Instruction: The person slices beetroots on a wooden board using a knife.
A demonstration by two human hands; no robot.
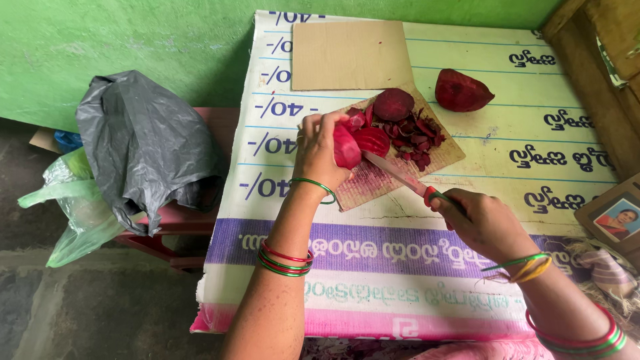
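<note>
My left hand (319, 148) grips a beetroot piece (346, 147) and holds it on edge on a stained wooden cutting board (373, 181). My right hand (485, 222) holds a red-handled knife (400, 175), its blade lying against the piece. Beside it on the board are a cut slice (373, 141), a rounded beetroot chunk (393, 104) and a heap of small chopped bits (417, 140). Another beetroot half (461, 90) lies off the board, further back to the right.
The board lies on a printed woven sack (400, 267) that covers a low table. A cardboard sheet (350, 55) lies behind it. A grey plastic bag (143, 143) and a green bag (73, 207) sit at left. A framed photo (617, 220) lies at the right edge.
</note>
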